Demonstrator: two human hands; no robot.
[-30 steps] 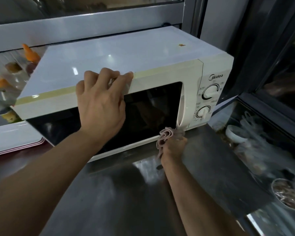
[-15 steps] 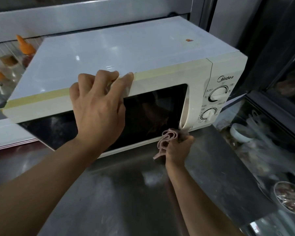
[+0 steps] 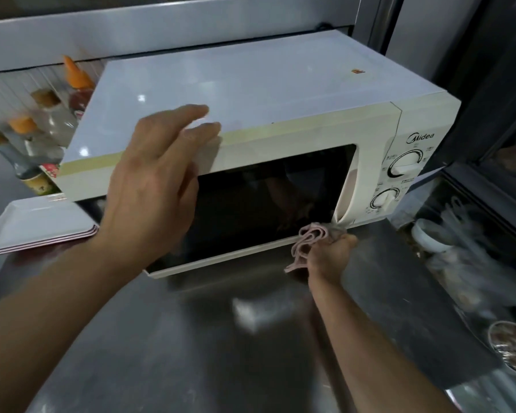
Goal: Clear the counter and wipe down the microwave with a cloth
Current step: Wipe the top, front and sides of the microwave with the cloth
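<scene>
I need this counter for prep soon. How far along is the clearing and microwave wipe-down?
Done: the steel counter in front looks bare. In hand: the right hand grips the pink cloth at the microwave door's lower corner; the left hand is at its top edge. Left: a spot on top; trays beside it.

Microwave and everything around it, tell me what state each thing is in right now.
Microwave: door shut, tilted on the counter.
Cloth: bunched, pressed against the door handle's lower end.
Right hand: grips the cloth.
Left hand: fingers straight, over the top front edge.
White trays: stacked, beside the microwave.
</scene>
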